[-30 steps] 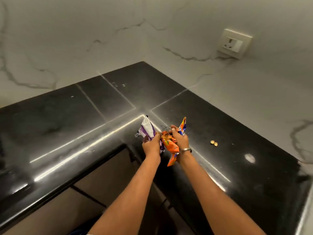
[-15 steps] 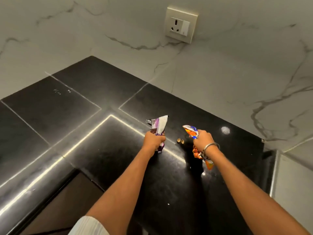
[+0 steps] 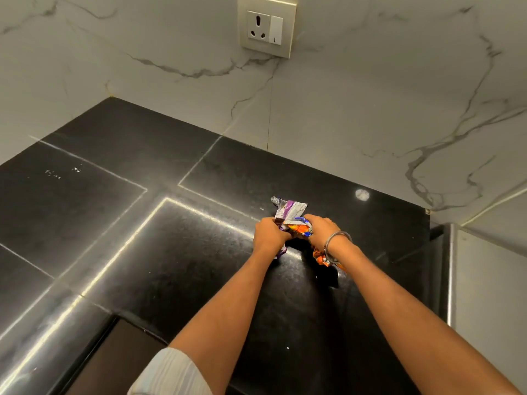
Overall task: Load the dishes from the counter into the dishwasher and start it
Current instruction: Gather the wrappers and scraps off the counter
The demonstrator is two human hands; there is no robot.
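Head view: my left hand [image 3: 269, 235] and right hand [image 3: 322, 228], apart half a second ago, now meet, fingers pinching the purple wrapper [image 3: 289, 210] and orange wrapper [image 3: 299, 228] together. The two small bits on the tabletop [image 3: 142, 252] are hidden, perhaps scooped up; I'd judge this rubbish-clearing, dishes untouched.

Head cam, one view only: we look fwd and down at black counter [image 3: 119, 223], marble wall [image 3: 370, 109] behind, hands near centre

light: dim, even indoor | glare: bright streaks along the glossy black worktop [image 3: 119, 223] on the left, round spot far right | shadows: soft, under the hands | focus: fairly sharp | edges: wide-angle bending
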